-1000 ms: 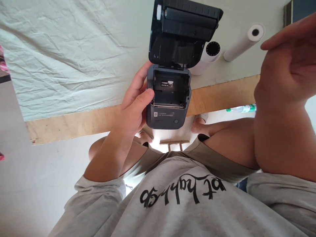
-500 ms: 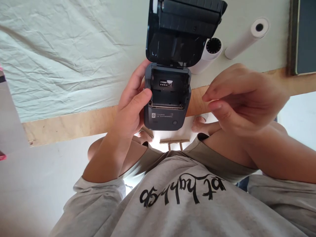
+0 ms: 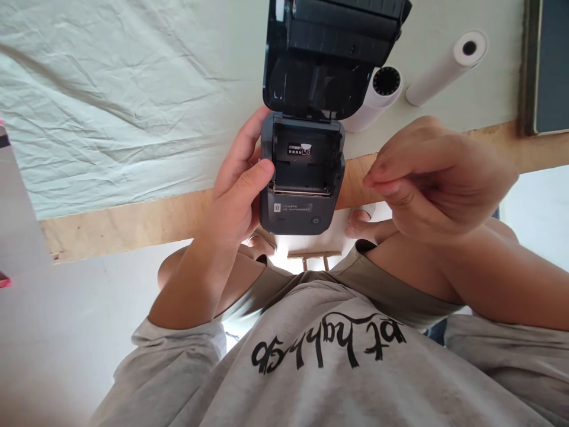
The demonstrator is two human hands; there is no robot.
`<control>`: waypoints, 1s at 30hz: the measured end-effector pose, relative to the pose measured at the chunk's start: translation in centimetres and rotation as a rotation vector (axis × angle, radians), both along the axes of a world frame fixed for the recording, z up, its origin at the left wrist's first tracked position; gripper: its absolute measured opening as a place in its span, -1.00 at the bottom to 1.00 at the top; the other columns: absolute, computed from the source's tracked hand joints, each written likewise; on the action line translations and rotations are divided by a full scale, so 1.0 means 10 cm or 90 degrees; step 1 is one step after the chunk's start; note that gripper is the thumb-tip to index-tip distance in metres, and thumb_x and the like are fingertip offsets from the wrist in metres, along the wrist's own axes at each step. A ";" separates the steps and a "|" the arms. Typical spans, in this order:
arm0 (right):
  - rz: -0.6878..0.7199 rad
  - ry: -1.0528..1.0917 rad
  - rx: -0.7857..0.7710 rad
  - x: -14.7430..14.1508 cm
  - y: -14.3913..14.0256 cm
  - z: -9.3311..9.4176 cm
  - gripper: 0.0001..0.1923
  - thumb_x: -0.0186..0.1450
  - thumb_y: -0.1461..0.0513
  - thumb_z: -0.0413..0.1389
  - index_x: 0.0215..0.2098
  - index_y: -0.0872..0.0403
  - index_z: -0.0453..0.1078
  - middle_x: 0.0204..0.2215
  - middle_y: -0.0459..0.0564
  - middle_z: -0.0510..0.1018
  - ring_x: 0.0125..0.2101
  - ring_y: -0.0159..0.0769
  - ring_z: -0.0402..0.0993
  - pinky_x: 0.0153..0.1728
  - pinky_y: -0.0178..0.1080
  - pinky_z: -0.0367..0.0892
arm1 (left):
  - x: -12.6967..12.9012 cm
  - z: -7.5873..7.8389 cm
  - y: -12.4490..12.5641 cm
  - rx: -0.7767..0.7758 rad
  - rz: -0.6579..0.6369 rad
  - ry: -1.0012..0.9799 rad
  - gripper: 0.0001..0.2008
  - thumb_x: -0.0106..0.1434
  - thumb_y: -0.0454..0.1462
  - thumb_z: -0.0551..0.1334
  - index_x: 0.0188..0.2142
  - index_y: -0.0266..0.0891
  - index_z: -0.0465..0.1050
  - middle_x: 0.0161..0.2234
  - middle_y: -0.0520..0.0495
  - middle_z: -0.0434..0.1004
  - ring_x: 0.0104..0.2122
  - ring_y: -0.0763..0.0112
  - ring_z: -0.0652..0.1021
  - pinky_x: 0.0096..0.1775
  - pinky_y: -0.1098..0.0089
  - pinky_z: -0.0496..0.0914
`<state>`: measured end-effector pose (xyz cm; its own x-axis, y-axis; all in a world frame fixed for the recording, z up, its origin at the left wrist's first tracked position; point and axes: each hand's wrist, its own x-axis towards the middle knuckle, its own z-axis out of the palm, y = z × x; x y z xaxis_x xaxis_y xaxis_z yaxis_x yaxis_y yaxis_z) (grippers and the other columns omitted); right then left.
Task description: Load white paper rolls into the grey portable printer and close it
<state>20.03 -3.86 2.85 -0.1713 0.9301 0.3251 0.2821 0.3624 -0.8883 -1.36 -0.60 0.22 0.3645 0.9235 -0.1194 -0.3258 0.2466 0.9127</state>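
My left hand (image 3: 240, 184) is wrapped round the side of a dark grey label printer (image 3: 302, 213), thumb on its near face. The printer's black lid (image 3: 320, 65) is swung up on its hinge. Its inner bay shows a small printed sticker (image 3: 299, 149) and no roll. A round power button (image 3: 315, 220) sits on the front panel. To the right of the printer, apart from it, my right hand (image 3: 444, 178) is closed with thumb and forefinger pressed together. Whether anything is in that pinch is too small to tell.
Behind the printer stands a white paper roll (image 3: 364, 112) with a black core, partly hidden by the lid. A thinner white roll (image 3: 444, 74) is farther right. A dark flat panel (image 3: 553, 65) lies at the right edge. The table has a wooden edge (image 3: 133, 222) and a wrinkled pale cloth (image 3: 111, 107).
My right thumb and forefinger have closed together from a small gap. The left hand and the printer have hardly moved.
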 end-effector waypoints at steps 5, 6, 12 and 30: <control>0.011 -0.009 -0.020 0.01 0.00 -0.02 -0.96 0.27 0.18 0.11 -0.33 -0.10 0.42 -0.65 -0.10 0.33 -0.39 -0.25 0.43 -0.27 -0.13 0.28 | -0.01 0.03 0.00 0.003 -0.014 0.021 -0.60 0.28 -0.11 0.16 0.10 -0.02 0.31 0.01 -0.04 0.49 -0.06 0.21 0.55 -0.13 0.24 0.52; 0.012 -0.009 -0.013 0.01 0.00 -0.02 -0.96 0.26 0.19 0.11 -0.34 -0.09 0.41 -0.63 -0.09 0.35 -0.40 -0.25 0.42 -0.28 -0.13 0.27 | -0.01 0.03 0.00 0.002 -0.015 0.021 -0.60 0.28 -0.11 0.15 0.11 -0.03 0.30 0.00 -0.05 0.49 -0.09 0.21 0.56 -0.17 0.24 0.52; 0.001 0.017 0.094 -0.01 0.02 -0.05 -0.87 0.29 0.26 0.06 -0.38 -0.08 0.40 -0.46 -0.09 0.50 -0.44 -0.31 0.39 -0.39 -0.19 0.25 | 0.00 0.04 0.00 0.011 -0.005 0.009 -0.62 0.27 -0.12 0.17 0.07 -0.08 0.34 -0.04 -0.06 0.48 -0.14 0.27 0.55 -0.25 0.32 0.50; 0.610 0.615 -0.512 0.02 0.13 -0.12 -0.74 0.23 0.32 -0.09 -0.61 0.13 0.23 -0.78 -0.18 0.22 -0.73 -0.53 0.13 -0.60 -0.40 0.11 | 0.01 0.02 0.00 0.013 -0.001 0.009 -0.63 0.26 -0.11 0.19 0.06 -0.04 0.36 -0.05 -0.01 0.51 -0.19 0.34 0.56 -0.35 0.41 0.47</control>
